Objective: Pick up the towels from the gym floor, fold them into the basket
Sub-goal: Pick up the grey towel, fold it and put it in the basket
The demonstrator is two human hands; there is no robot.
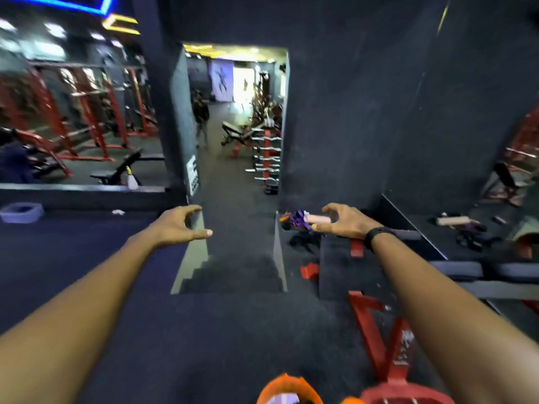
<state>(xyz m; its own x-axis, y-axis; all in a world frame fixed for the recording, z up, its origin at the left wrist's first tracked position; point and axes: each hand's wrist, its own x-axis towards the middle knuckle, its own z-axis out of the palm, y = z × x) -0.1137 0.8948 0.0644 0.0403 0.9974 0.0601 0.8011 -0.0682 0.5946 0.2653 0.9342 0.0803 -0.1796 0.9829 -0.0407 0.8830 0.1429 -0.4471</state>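
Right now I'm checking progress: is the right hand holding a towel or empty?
Empty. The right hand hovers with fingers loosely curled around nothing; no towel in it.

An orange thing (pixel 288 389) and a red basket-like rim (pixel 405 396) are cut off by the bottom edge, the distant person (pixel 201 118) in the doorway is blurred, and the right hand (pixel 342 221) hides part of the floor clutter.

Gym floor (pixel 87 272) dark navy-black; walls (pixel 364 97) black; racks (pixel 90 112) red; wristband (pixel 376 235) black; basin (pixel 20 212) pale lilac; strap bundle (pixel 299 219) purple; ceiling light strips (pixel 84 4) blue, yellow; bottom-edge rim (pixel 287 386) orange
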